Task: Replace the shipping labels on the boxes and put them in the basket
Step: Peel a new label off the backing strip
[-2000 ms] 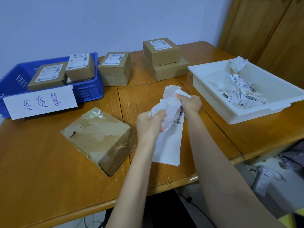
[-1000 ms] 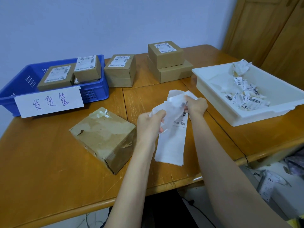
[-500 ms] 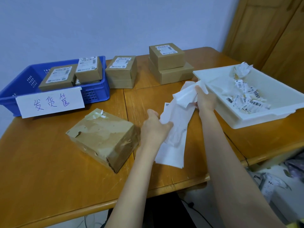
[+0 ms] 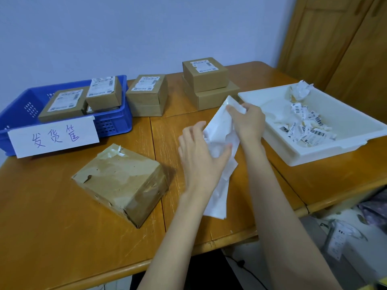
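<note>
Just right of the worn box (image 4: pixel 123 183), the right hand (image 4: pixel 248 122) pinches the label sheet (image 4: pixel 219 126); the left hand (image 4: pixel 201 155), fingers spread, rests on it. Yanked, the sheet might tear or stick to itself.

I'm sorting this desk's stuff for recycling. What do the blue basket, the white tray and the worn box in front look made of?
Blue basket: moulded plastic, judging by its slotted walls. White tray: smooth, slightly glossy, probably plastic too. Worn box: brown cardboard, its top scuffed and torn.
</note>
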Available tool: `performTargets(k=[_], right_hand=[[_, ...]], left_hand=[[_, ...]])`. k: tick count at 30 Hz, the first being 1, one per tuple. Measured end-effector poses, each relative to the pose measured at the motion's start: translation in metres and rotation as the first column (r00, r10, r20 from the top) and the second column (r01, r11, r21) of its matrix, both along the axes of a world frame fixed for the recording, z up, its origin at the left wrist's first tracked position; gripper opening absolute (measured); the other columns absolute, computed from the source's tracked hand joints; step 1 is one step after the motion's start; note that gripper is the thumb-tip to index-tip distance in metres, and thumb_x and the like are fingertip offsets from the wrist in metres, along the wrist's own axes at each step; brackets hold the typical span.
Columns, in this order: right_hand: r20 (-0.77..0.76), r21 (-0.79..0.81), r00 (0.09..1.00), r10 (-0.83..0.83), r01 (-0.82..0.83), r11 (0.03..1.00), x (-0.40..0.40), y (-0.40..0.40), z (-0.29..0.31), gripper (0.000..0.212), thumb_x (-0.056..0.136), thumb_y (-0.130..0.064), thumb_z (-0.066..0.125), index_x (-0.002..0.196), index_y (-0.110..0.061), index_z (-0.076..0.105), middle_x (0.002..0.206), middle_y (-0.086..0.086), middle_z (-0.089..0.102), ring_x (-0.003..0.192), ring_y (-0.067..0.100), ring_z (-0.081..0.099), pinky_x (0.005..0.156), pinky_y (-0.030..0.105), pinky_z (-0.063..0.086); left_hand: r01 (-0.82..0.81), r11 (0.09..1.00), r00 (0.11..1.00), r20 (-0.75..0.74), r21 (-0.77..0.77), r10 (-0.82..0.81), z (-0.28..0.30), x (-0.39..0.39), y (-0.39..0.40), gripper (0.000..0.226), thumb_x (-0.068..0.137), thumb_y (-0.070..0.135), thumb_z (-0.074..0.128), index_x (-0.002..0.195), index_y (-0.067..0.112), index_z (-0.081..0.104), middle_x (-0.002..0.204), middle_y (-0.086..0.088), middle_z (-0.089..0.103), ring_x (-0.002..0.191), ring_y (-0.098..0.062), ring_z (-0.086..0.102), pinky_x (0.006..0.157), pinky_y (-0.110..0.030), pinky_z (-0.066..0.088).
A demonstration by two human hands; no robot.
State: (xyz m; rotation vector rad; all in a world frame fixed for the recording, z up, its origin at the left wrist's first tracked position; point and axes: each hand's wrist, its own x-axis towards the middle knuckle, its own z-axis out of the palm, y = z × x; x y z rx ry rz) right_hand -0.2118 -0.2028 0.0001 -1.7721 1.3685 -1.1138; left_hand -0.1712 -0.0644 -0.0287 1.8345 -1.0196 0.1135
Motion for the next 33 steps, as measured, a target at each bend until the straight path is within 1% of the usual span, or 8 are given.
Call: performTargets(k=[4, 8, 13, 17, 21, 25, 29, 33], right_hand=[[0.041, -0.039, 0.999, 0.023, -0.021, 0.999, 0.005, 0.009, -0.012, 0.036, 0.09, -0.043, 0.062, 0.062, -0.026, 0.047, 0.058, -0.011, 0.045, 0.056, 0.009, 0.045, 0.053, 0.02, 0.029], [0.14, -0.117, 0.977, 0.159, -0.143, 0.983, 0.002, 0.02, -0.013, 0.039, 0.087, -0.044, 0.066, 0.057, -0.029, 0.046, 0.05, -0.013, 0.045, 0.053, 0.004, 0.044, 0.056, 0.017, 0.03], [0.153, -0.107, 0.861, 0.486, -0.474, 0.874, -0.011, 0.035, -0.014, 0.022, 0.083, -0.041, 0.072, 0.083, -0.02, 0.067, 0.08, -0.01, 0.062, 0.074, -0.002, 0.052, 0.065, 0.011, 0.04], [0.052, -0.091, 0.858, 0.511, -0.505, 0.858, -0.012, 0.04, -0.021, 0.033, 0.076, -0.039, 0.079, 0.101, -0.024, 0.064, 0.098, -0.004, 0.056, 0.079, 0.001, 0.051, 0.068, 0.012, 0.042], [-0.001, -0.066, 0.851, 0.525, -0.524, 0.849, -0.016, 0.045, -0.021, 0.051, 0.073, -0.043, 0.081, 0.112, -0.025, 0.055, 0.085, -0.006, 0.06, 0.068, 0.004, 0.053, 0.058, 0.02, 0.044], [0.193, -0.022, 0.763, 0.617, -0.625, 0.78, -0.021, 0.052, -0.023, 0.046, 0.076, -0.03, 0.082, 0.114, -0.026, 0.057, 0.093, -0.007, 0.074, 0.071, 0.016, 0.064, 0.059, 0.033, 0.052], [0.32, 0.005, 0.684, 0.655, -0.693, 0.721, -0.025, 0.055, -0.023, 0.035, 0.082, -0.012, 0.076, 0.114, -0.017, 0.065, 0.116, -0.004, 0.068, 0.094, 0.023, 0.063, 0.069, 0.028, 0.054], [0.267, 0.086, 0.673, 0.689, -0.729, 0.679, -0.035, 0.051, -0.026, 0.018, 0.086, -0.005, 0.07, 0.104, -0.008, 0.067, 0.114, -0.008, 0.067, 0.101, -0.002, 0.061, 0.084, 0.025, 0.053]], left_hand=[[0.1, 0.988, 0.912, -0.386, -0.119, -0.139, 0.01, 0.001, -0.003, 0.02, 0.096, 0.021, 0.062, 0.116, 0.016, 0.066, 0.111, 0.007, 0.064, 0.098, -0.007, 0.062, 0.08, -0.009, 0.049], [0.149, 0.961, 0.407, -0.871, -0.233, -0.275, 0.019, 0.004, -0.001, 0.027, 0.102, 0.036, 0.05, 0.122, 0.017, 0.056, 0.119, 0.0, 0.065, 0.11, -0.017, 0.067, 0.091, -0.024, 0.052], [0.03, 0.897, 0.091, -0.892, -0.442, -0.443, 0.026, 0.017, 0.0, 0.052, 0.101, 0.041, 0.05, 0.138, 0.005, 0.051, 0.136, -0.011, 0.059, 0.121, -0.03, 0.062, 0.11, -0.043, 0.044], [-0.024, 0.892, 0.166, -0.881, -0.452, -0.442, 0.035, 0.028, -0.002, 0.028, 0.099, 0.03, 0.057, 0.115, 0.008, 0.065, 0.115, -0.015, 0.072, 0.094, -0.019, 0.074, 0.094, -0.036, 0.055], [-0.213, 0.917, 0.24, -0.928, -0.338, -0.286, 0.037, 0.041, -0.007, 0.028, 0.092, 0.007, 0.067, 0.12, 0.005, 0.065, 0.094, -0.006, 0.074, 0.077, -0.014, 0.072, 0.074, -0.028, 0.06], [-0.289, 0.905, 0.215, -0.943, -0.31, -0.255, 0.03, 0.047, -0.011, 0.03, 0.091, 0.001, 0.066, 0.121, 0.004, 0.064, 0.098, -0.009, 0.074, 0.082, -0.017, 0.073, 0.068, -0.024, 0.06], [-0.314, 0.901, 0.192, -0.949, -0.3, -0.25, 0.023, 0.043, -0.013, 0.028, 0.091, -0.003, 0.065, 0.119, 0.001, 0.061, 0.11, -0.016, 0.071, 0.074, -0.015, 0.071, 0.06, -0.021, 0.06], [-0.32, 0.909, 0.194, -0.957, -0.268, -0.214, 0.016, 0.04, -0.013, 0.021, 0.091, -0.004, 0.065, 0.111, 0.002, 0.063, 0.097, -0.012, 0.071, 0.073, -0.014, 0.071, 0.063, -0.021, 0.06]])
